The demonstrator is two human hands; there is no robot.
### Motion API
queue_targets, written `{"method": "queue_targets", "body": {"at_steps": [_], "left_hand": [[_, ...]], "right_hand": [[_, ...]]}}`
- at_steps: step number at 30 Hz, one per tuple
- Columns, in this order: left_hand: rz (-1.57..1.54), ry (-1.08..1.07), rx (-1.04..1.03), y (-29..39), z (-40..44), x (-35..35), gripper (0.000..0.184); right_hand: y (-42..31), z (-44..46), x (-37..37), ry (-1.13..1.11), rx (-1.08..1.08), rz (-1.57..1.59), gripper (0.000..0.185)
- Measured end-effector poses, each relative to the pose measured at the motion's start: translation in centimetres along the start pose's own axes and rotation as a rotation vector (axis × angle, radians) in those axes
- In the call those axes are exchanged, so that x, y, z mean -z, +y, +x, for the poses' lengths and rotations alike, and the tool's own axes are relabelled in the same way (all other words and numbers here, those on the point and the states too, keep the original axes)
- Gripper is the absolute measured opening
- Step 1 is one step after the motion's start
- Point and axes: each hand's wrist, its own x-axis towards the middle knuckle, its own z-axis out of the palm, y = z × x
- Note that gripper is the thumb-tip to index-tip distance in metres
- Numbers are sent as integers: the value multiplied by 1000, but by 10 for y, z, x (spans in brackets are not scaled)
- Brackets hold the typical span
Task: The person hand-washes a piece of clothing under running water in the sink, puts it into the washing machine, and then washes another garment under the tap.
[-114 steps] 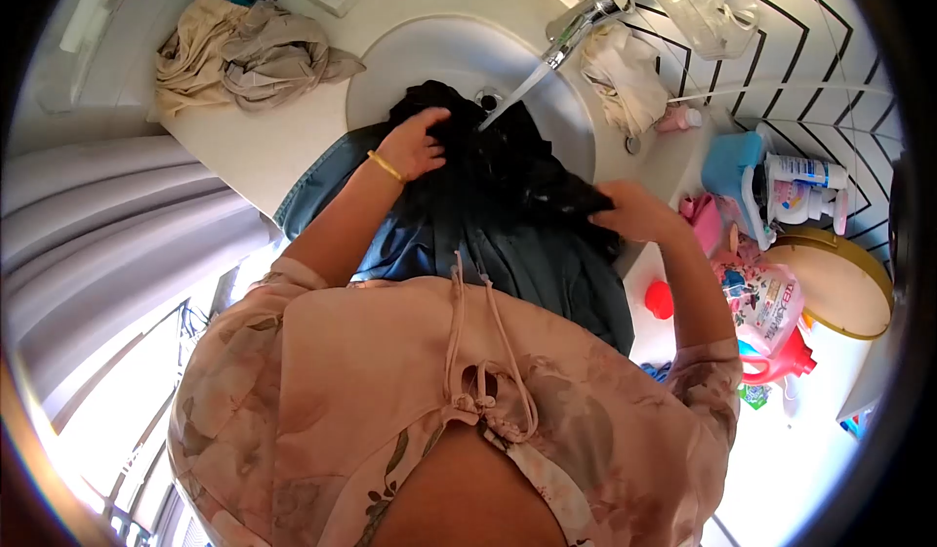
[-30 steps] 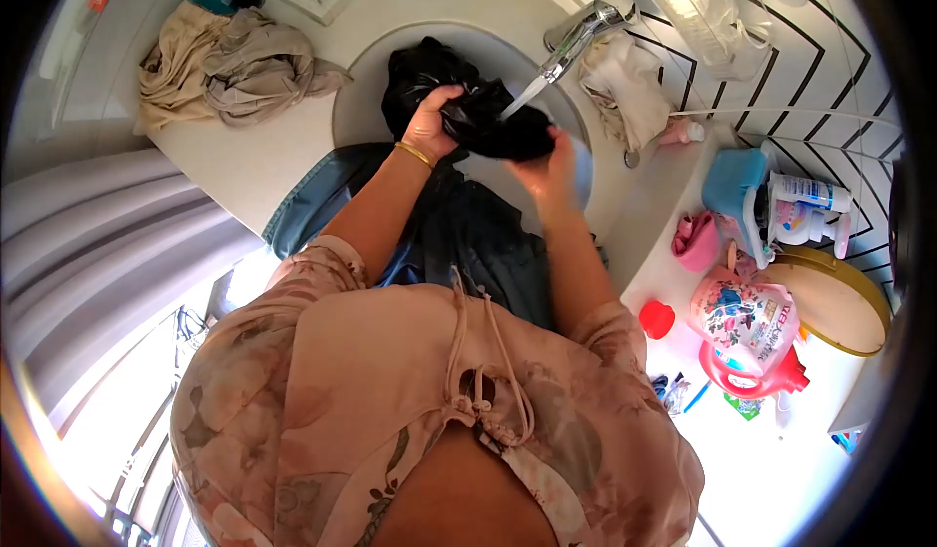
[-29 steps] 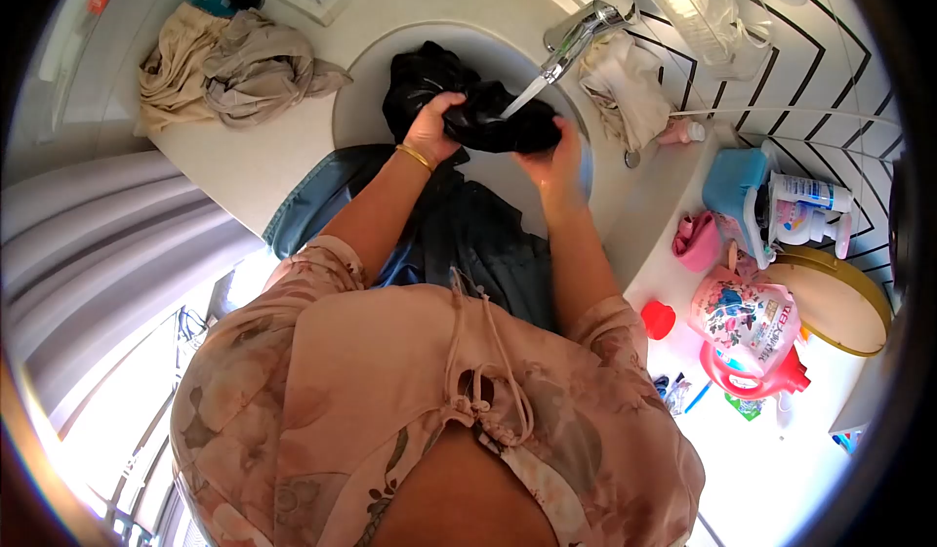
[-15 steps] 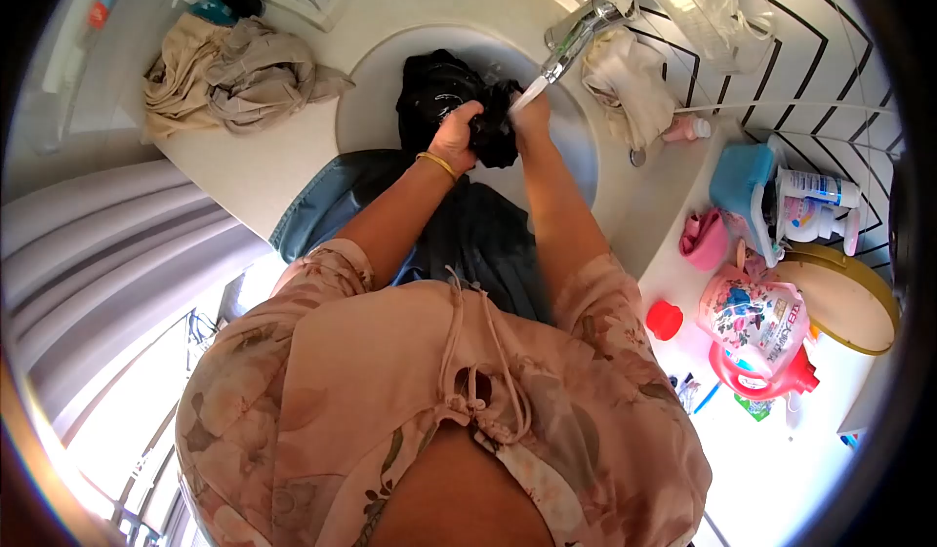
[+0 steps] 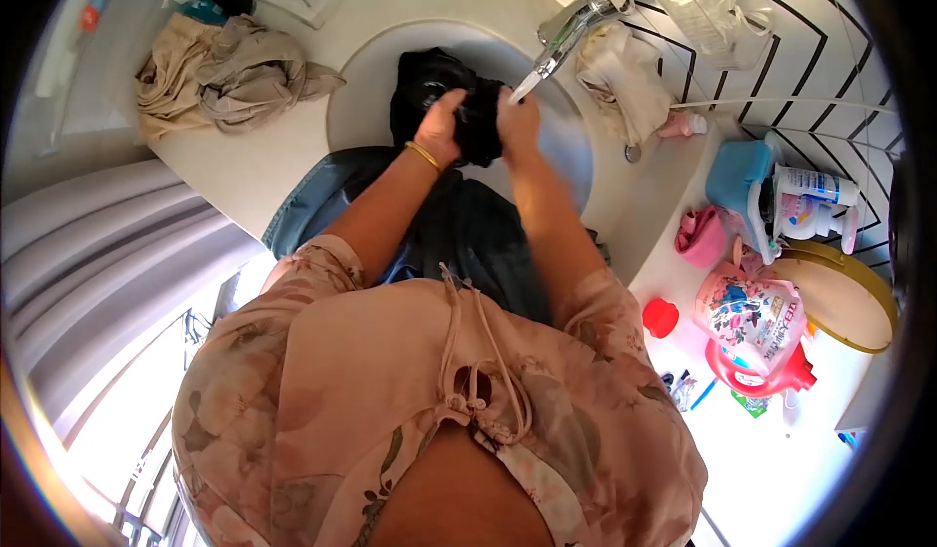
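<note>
Black cloth point(image 5: 422, 79) lies bunched in the sink point(image 5: 363, 93), between the 2 grips. The right grip point(image 5: 518, 123) is closed on its side, just under the faucet point(image 5: 566, 38); the left grip point(image 5: 439, 129) touches its near side, thumb raised, whether clamped I cannot tell.

Glare whitens both lower sides within dark, warped edges.

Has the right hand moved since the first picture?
Yes. The right hand has moved inward, from the near right rim of the basin to just under the tap.
</note>
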Motion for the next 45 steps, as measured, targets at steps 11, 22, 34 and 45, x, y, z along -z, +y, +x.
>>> {"method": "queue_targets", "body": {"at_steps": [11,22,34,45], "left_hand": [[291,-77,-15,6,-14,-4,20],[937,-231,-193,6,-41,-29,62],[-169,-242,-148,-12,-8,-4,101],[-58,-199,5,19,16,2,24]], "right_hand": [[35,28,5,-375,32,-33,39],[29,-9,34,-849,36,341,75],[-50,-11,101,-922,-115,463,46],[18,-6,77,-616,-399,694,49]]}}
